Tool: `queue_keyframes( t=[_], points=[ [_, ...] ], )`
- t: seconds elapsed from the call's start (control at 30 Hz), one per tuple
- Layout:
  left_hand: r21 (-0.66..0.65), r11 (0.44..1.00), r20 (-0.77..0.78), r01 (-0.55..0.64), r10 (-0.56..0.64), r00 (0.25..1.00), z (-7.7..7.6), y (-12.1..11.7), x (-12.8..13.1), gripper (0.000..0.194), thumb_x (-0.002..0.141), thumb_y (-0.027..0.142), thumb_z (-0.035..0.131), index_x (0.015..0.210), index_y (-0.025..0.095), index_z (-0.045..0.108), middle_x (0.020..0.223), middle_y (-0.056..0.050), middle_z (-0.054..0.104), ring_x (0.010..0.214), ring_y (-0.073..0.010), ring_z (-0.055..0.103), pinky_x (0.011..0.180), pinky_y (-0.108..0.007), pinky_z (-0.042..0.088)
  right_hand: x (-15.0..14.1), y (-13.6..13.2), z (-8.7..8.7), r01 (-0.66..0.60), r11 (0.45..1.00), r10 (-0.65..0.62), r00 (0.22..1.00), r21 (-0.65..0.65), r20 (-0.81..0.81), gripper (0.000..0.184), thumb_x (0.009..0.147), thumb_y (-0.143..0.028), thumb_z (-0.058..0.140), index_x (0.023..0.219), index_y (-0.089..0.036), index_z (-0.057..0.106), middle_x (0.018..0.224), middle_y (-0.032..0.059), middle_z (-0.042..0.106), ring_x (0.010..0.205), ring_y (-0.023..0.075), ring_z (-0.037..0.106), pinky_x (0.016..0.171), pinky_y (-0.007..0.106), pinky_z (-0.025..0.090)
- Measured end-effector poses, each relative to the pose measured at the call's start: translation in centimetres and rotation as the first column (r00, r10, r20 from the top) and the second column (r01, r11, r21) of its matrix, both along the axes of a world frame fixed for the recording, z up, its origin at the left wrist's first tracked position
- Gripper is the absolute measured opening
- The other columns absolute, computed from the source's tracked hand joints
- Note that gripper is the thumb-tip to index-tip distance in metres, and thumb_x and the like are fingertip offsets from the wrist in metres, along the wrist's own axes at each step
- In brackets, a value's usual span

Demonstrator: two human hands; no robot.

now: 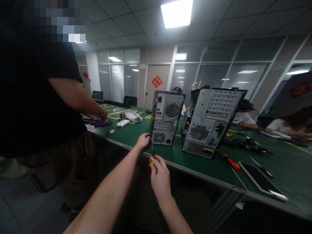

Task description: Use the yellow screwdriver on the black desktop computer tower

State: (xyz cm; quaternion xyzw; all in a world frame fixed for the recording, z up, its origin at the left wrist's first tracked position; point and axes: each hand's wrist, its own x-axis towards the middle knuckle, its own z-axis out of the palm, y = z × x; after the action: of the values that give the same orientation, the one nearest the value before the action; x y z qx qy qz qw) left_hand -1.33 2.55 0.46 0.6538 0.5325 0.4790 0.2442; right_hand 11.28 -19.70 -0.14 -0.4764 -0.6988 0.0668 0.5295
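A computer tower [162,125] stands upright near the front edge of the green table, its back panel facing me. My right hand [159,170] is closed around the handle of a screwdriver [152,156] with black and yellow on it. The shaft points up at the tower's lower left edge; I cannot make out whether its tip touches a screw. My left hand [143,141] lies against the lower left side of the tower, its fingertips partly hidden at the case edge, so its grip is unclear.
A larger computer tower [202,126] stands to the right. Beyond it lie a red screwdriver [231,161], a phone [262,180], another slim tool [262,167] and black cables [243,145]. At left, a person [41,97] reaches over cables [97,122]; a white fan-like disc [133,115] lies nearby.
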Motion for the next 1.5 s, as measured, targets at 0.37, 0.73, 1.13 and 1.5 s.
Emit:
queue_keyframes(
  t=[0.37,0.73,1.13,1.5],
  points=[
    [0.004,1.0,-0.007,-0.002,0.002,1.0,0.07,-0.04,0.0,0.034,0.088,0.018,0.052,0.117,0.015,0.07,0.112,-0.009,0.074,0.104,-0.019,0.067,0.099,-0.029,0.046,-0.13,0.13,0.19,-0.009,1.0,0.008,0.996,-0.006,-0.093,0.023,0.094,-0.024,0.053,0.113,-0.019,0.065,0.112,0.0106,0.064,0.102,0.0225,0.063,0.092,0.036,0.053],
    [0.007,1.0,-0.002,-0.001,0.001,1.0,-0.03,0.0,-0.02,0.034,0.088,0.018,0.051,0.117,0.017,0.07,0.109,-0.008,0.074,0.101,-0.0185,0.067,0.097,-0.029,0.047,0.08,0.07,-0.24,0.004,0.999,-0.003,1.0,0.04,-0.025,0.036,0.094,-0.015,0.045,0.121,-0.021,0.068,0.126,0.0109,0.061,0.114,0.0225,0.06,0.101,0.037,0.049],
    [-0.035,0.999,0.009,-0.016,0.017,1.0,0.64,-0.79,0.12,0.035,0.087,0.019,0.052,0.117,0.016,0.07,0.103,-0.008,0.075,0.099,-0.0186,0.068,0.095,-0.029,0.048,-0.24,0.11,0.18,0.007,1.0,-0.009,0.995,-0.014,-0.099,0.018,0.093,-0.024,0.055,0.108,-0.02,0.064,0.107,0.0095,0.064,0.097,0.0221,0.064,0.086,0.034,0.055],
    [-0.016,1.0,-0.005,-0.006,0.006,1.0,0.24,-0.2,-0.08,0.035,0.088,0.019,0.051,0.118,0.016,0.07,0.106,-0.008,0.075,0.102,-0.0188,0.067,0.097,-0.03,0.047,-0.2,-0.2,0.04,0.012,1.0,-0.01,0.998,0.024,-0.057,0.026,0.091,-0.017,0.053,0.108,-0.021,0.072,0.117,0.0102,0.064,0.107,0.0225,0.063,0.097,0.037,0.051]
  ],
)
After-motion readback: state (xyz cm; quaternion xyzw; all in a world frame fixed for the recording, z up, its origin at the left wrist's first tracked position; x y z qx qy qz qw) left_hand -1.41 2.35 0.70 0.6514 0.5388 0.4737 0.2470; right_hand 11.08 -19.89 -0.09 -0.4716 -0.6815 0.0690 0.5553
